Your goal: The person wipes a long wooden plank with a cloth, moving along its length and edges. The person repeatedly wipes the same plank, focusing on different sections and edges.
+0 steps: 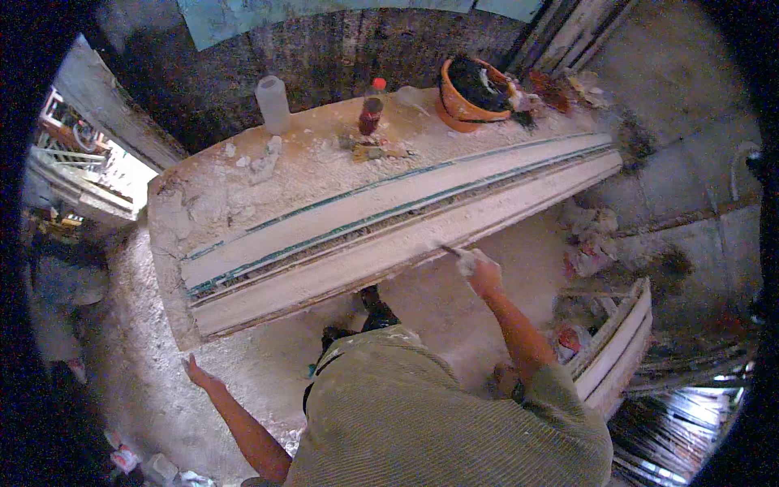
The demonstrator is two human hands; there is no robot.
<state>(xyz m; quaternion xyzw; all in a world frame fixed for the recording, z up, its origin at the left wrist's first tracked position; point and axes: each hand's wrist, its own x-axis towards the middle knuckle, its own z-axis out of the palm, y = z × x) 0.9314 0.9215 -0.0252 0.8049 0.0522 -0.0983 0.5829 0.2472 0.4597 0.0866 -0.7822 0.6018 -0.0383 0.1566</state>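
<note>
My right hand (484,274), dusted white, is closed around a thin dark tool (449,249). The tool's tip reaches the near edge of a long, pale, plaster-like strip (341,274) along the front of the bench; its exact kind is too small to make out. Behind that strip runs a second pale strip (389,193) with green edges, a dark groove between the two. Low on the left, away from the bench corner, my left hand (203,375) hangs in the air with fingers stretched and nothing visible in it.
White crumbs cover the bench top (219,195). Along its back stand a whitish plastic jug (273,105), a red-capped bottle of dark liquid (371,112) and an orange bucket (458,114) with a dark inside. Pale moulded lengths (617,349) lean at the right; rubble (588,235) lies nearby.
</note>
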